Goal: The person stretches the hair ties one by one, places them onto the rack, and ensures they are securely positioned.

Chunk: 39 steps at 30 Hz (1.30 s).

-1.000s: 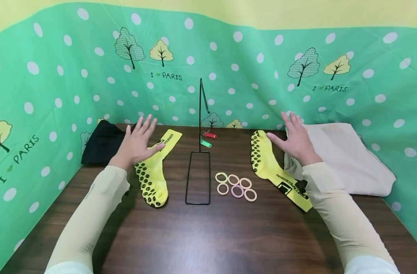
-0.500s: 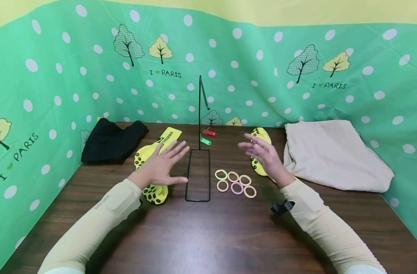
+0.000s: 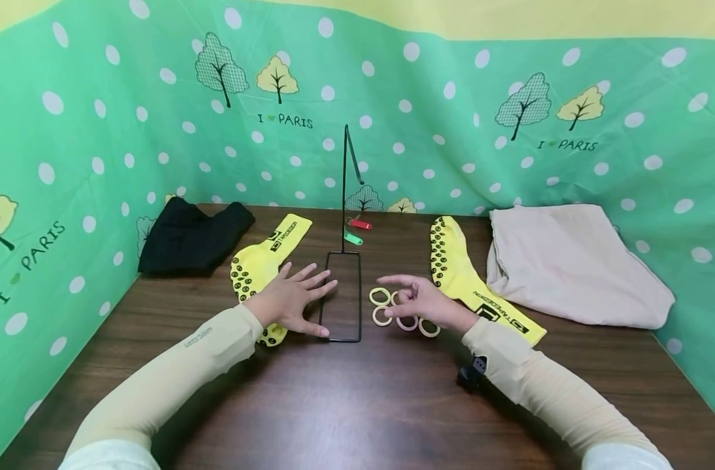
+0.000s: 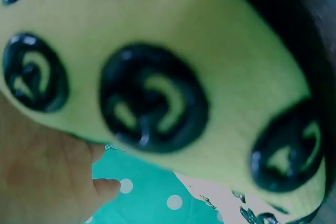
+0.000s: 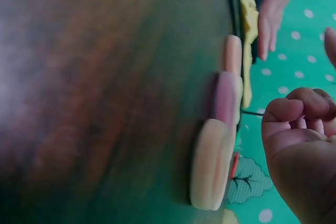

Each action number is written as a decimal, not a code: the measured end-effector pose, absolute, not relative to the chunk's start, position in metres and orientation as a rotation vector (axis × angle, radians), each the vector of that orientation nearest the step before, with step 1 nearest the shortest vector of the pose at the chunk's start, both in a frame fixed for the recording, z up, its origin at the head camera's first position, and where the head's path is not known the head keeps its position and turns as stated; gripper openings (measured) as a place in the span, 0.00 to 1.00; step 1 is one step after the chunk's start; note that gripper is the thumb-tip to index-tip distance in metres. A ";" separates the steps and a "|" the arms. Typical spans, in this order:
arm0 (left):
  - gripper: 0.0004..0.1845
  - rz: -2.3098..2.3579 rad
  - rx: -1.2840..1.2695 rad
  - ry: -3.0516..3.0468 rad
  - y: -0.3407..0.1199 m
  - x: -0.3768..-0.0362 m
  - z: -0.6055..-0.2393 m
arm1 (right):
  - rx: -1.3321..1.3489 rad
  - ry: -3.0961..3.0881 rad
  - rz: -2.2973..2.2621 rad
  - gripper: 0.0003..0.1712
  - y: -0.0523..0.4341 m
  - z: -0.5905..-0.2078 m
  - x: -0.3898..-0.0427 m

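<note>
My left hand (image 3: 295, 299), fingers spread and straight, is over the toe part of the left yellow sock (image 3: 292, 238) and the left side of a black wire stand's base (image 3: 360, 297). Whether it touches the stand cannot be told. Black grip dots cover the sock's sole (image 4: 226, 77), which fills the left wrist view. Over several pastel hair ties (image 3: 380, 296) hovers my right hand (image 3: 424, 301). Its index finger and thumb reach forward and the other fingers curl in loosely, holding nothing. From the side, the hair ties (image 5: 210, 166) lie flat and apart from the right hand (image 5: 299, 156).
A second yellow sock (image 3: 457, 274) lies right of the hair ties. Folded black cloth (image 3: 192, 238) sits at the back left, folded beige cloth (image 3: 574, 261) at the back right. Behind the stand's upright (image 3: 344, 189) lie a red tag (image 3: 360, 224) and a green tag (image 3: 353, 239).
Both hands have moved inward and lower. The left went from above its sock toward the stand. The right came from near the beige cloth to the hair ties, and some of its fingers curled.
</note>
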<state>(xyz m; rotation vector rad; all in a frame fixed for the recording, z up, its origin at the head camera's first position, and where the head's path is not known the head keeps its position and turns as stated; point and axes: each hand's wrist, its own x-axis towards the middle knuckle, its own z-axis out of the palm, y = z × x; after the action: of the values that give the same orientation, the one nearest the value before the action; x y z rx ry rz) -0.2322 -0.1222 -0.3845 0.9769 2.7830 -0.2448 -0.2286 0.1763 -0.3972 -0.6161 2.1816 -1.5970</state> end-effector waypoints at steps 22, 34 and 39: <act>0.51 -0.377 0.903 2.686 -0.123 -0.235 -0.393 | -0.577 2.436 -0.946 0.29 0.158 -0.397 -0.231; 0.51 -0.362 0.913 2.689 -0.123 -0.236 -0.391 | -0.653 2.491 -0.905 0.18 0.154 -0.395 -0.233; 0.52 -0.377 0.902 2.676 -0.123 -0.236 -0.393 | -0.642 2.470 -0.932 0.15 0.153 -0.395 -0.229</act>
<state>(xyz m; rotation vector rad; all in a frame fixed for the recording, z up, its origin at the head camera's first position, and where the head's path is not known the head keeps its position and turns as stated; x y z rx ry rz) -0.2355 -0.1234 -0.3927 0.9017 2.6764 -0.3766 -0.2289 0.1531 -0.3946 -0.6420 2.4696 -0.9318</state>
